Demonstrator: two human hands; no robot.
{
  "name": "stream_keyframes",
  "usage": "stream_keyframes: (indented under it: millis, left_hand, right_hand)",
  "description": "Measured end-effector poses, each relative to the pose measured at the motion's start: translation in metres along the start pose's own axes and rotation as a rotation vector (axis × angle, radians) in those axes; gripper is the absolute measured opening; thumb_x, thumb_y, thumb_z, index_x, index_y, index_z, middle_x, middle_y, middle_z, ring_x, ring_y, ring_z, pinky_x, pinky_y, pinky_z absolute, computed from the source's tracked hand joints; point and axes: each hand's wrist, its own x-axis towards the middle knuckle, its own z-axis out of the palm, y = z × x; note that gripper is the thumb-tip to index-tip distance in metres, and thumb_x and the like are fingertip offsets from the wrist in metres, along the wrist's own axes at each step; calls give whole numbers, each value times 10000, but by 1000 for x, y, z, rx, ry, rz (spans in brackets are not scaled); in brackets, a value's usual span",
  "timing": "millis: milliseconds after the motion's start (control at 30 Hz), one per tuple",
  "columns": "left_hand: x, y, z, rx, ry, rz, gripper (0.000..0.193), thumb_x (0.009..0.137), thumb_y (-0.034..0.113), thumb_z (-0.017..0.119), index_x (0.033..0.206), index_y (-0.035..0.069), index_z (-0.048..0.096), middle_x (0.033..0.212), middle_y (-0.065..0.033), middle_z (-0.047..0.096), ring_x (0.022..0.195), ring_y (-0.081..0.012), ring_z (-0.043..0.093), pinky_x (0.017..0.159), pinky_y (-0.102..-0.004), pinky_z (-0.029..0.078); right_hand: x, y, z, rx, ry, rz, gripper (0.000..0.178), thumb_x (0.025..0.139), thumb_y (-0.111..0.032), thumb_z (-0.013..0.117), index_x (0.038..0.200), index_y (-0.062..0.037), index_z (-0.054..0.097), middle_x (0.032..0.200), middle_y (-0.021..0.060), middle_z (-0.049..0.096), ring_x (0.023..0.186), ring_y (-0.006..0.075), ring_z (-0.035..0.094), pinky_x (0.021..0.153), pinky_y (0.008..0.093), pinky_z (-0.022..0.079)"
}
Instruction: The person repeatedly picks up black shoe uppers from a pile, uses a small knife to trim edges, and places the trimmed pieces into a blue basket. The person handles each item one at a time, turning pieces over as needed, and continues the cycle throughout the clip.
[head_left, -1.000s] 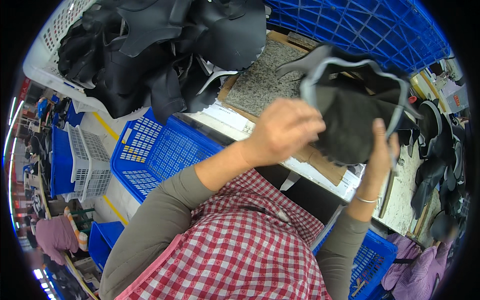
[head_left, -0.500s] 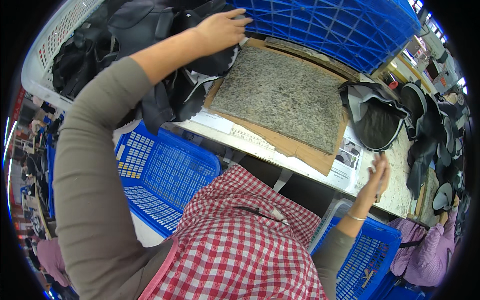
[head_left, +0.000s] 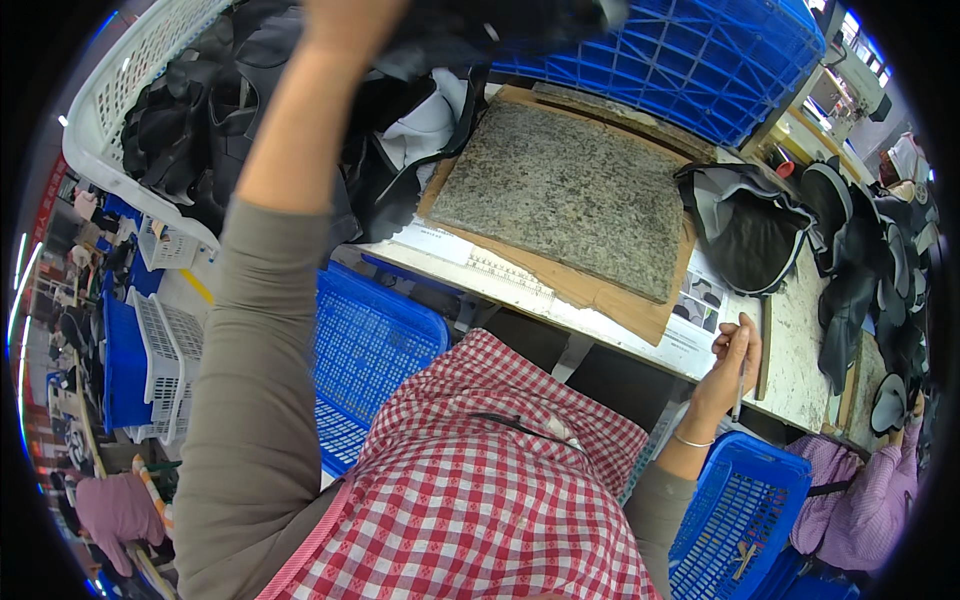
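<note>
At the top edge my left hand (head_left: 350, 22) is blurred, its fingers cut off by the frame. A black shoe upper (head_left: 470, 38), smeared by motion, hangs from it in front of the blue crate. Below and beside it, more black uppers (head_left: 205, 120) lie heaped in a white basket (head_left: 85, 150). My right hand (head_left: 735, 358) is closed around a thin silver pen-like stick (head_left: 740, 385), just off the table's front edge. A grey speckled slab (head_left: 565, 195) lies on a brown board (head_left: 640, 325) between the hands.
A blue crate (head_left: 660, 60) stands behind the slab. A black upper with grey lining (head_left: 750, 240) sits right of it, near more shoe parts (head_left: 850, 290). Blue baskets (head_left: 375, 320) stand below the table edge. A person in a purple sleeve (head_left: 870, 500) works at right.
My left hand has moved left and up to the frame's top, and a black upper now moves with it. My right hand has drawn slightly down and left, its fingers curled.
</note>
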Motion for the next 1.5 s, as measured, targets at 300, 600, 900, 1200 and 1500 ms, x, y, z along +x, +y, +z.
stream_keyframes:
  millis: [300,600,900,1200,1500]
  left_hand:
    - [-281,80,65,-159,-1353,197,478,917,440,691,1161,35,624,1327,-175,645,1300,-324,570,1139,-472,400]
    - [-326,71,112,-203,-1142,-144,534,840,481,769,1207,107,662,1205,-78,591,1227,-277,513,1031,-444,361]
    - [-309,28,122,-387,-1155,-49,577,704,363,845,1222,170,681,1170,-55,569,1170,-265,520,1051,-420,350]
    - [-333,45,136,-310,-917,-123,294,782,78,675,1076,54,675,1022,-85,630,1040,-301,605,949,-424,478]
    - [-334,40,135,-362,-892,-178,273,785,81,686,1056,51,695,1021,-92,654,1028,-313,625,959,-430,500]
  right_hand:
    - [-27,9,6,-85,-90,114,412,1099,-267,468,1236,50,692,736,-29,483,654,67,388,596,234,290]
    - [24,27,77,-38,-357,22,187,993,-117,692,1098,-11,579,822,18,651,752,58,574,696,220,460]
    - [40,57,123,-15,-403,103,243,954,-171,774,868,-43,586,761,-27,609,697,31,503,624,206,396]
    - [36,61,132,-324,-409,-31,267,938,-172,778,792,-51,592,648,-53,547,597,25,424,542,215,340]
    - [34,66,139,-531,-387,-113,310,917,-207,787,753,-42,583,595,5,547,558,80,449,524,272,387]
